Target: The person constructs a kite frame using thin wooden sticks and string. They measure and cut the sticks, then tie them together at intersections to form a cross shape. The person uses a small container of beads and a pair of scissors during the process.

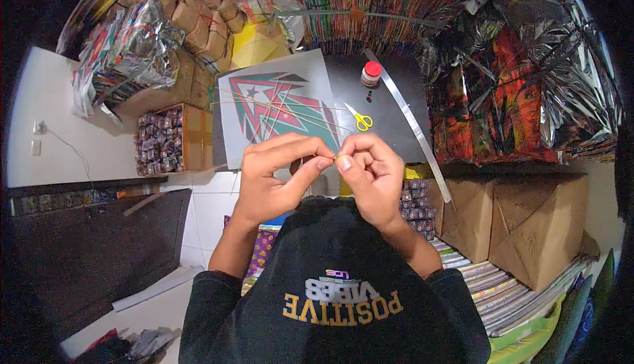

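Pinching at thumb and forefinger, a person's left hand point(281, 169) and right hand point(371, 171) meet near the close edge of a patterned sheet point(309, 72); anything between their fingertips is too small to tell. Thin sticks point(276, 105) cross atop the sheet, beyond the left hand; yellow scissors point(362, 121) lie to its right.

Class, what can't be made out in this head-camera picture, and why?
Head view, all:
Anything pinched between left hand and right hand: tiny, covered by fingertips.
White sheet with red-green-black design: lower edge behind left hand.
Dark object beside red-capped round jar: too small to identify.
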The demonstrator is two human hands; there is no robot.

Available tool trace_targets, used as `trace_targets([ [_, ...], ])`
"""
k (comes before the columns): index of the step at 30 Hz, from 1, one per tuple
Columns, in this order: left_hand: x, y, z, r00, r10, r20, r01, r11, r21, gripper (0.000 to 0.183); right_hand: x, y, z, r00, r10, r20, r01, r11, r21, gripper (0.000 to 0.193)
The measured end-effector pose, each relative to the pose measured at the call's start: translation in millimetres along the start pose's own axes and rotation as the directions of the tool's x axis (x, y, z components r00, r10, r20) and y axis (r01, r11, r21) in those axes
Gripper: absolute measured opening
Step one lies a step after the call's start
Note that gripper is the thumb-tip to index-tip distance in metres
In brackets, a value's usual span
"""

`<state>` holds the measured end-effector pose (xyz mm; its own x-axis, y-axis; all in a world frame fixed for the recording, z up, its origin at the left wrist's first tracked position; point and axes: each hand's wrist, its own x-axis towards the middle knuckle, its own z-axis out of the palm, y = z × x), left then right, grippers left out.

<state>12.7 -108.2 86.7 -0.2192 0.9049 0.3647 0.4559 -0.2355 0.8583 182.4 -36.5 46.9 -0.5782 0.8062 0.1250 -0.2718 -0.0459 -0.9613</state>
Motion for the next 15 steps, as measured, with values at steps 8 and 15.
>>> trace_targets([
  [8, 1.2, 1.7, -8.7, 1.000, 0.030, 0.004, -0.030, 0.999, 0.016, 0.008, 10.0, 10.9, -10.2, 0.972, -0.225, 0.070, 0.235, 0.934, -0.269, 0.032],
  [15, 1.6, -0.6, -6.8, 0.997, 0.061, 0.050, -0.060, 0.998, -0.005, 0.011, 5.0, 6.5, -4.6, 0.982, -0.188, 0.033, 0.191, 0.956, -0.224, 0.038],
])
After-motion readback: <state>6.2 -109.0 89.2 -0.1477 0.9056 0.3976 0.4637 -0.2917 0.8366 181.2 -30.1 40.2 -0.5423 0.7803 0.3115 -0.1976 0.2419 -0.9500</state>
